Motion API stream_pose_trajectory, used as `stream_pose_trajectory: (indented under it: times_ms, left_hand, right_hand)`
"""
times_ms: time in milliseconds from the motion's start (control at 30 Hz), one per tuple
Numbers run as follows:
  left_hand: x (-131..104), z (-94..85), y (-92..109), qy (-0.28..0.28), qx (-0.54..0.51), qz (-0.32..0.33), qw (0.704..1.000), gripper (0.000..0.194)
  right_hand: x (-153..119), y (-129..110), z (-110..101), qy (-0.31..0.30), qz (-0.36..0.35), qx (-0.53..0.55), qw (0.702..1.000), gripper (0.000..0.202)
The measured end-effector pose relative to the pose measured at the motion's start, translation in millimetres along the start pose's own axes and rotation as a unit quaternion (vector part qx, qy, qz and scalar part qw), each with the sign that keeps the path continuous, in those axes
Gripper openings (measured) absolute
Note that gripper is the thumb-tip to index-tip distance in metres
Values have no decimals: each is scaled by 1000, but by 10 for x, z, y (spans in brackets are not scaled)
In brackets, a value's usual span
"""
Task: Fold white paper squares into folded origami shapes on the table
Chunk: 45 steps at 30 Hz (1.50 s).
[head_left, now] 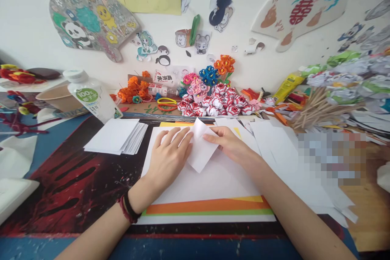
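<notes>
A small white piece of paper stands out at an angle over larger white sheets, one corner pointing toward me and its top corner curled up. My right hand pinches its right edge, thumb on top and fingers behind. My left hand lies palm down with fingers stretched out, the fingertips touching the paper's left edge. Dark bands circle my left wrist. Left of that hand sits a stack of cut white papers, slightly fanned.
Orange and green sheets show beneath the white ones. A white bottle stands behind the stack. Along the wall lie red-and-white paper flowers and orange flowers. More loose sheets and thin wooden sticks are at right.
</notes>
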<state>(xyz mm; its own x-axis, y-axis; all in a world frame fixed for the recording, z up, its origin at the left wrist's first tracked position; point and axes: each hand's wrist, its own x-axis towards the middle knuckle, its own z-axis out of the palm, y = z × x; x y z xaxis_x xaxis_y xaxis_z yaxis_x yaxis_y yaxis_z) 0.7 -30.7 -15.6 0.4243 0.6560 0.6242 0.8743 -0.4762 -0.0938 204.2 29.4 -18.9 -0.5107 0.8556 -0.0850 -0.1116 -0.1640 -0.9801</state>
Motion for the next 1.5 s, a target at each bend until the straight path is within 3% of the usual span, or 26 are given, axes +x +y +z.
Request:
stream_pose_trajectory:
  times_ms: [100, 300, 467, 667, 833, 1000, 1200, 1300, 1500]
  left_hand:
    - [3, -5, 16, -10, -47, -14, 999, 30]
    - [9, -17, 62, -61, -161, -50, 984, 29]
    - [31, -39, 99, -103, -280, -127, 946, 21]
    - [81, -80, 111, -140, -365, -184, 902, 35]
    - [87, -99, 127, -196, -434, -227, 850, 39]
    - [81, -82, 128, -198, -485, -263, 810, 24]
    - [86, -40, 127, -205, -523, -269, 782, 29]
    - [101, -56, 116, -200, -528, -275, 778, 31]
    - [97, -87, 73, -178, -565, -301, 747, 29]
  right_hand:
    - [-5, 3, -2, -19, -4, 0, 1000, 35]
    - [-32, -18, 72, 2, -51, -20, 999, 32]
    - [-62, -76, 128, 38, -88, -94, 991, 31]
    - [-53, -93, 127, 98, -111, -149, 978, 43]
    - [-71, -100, 128, 18, -70, -128, 989, 27]
    - [-77, -105, 121, 0, -51, -133, 990, 28]
    - [-61, -76, 153, -30, -77, -153, 985, 28]
    - [-64, -88, 128, 4, -65, -129, 990, 29]
    - [-71, -190, -28, 151, -76, -48, 984, 30]
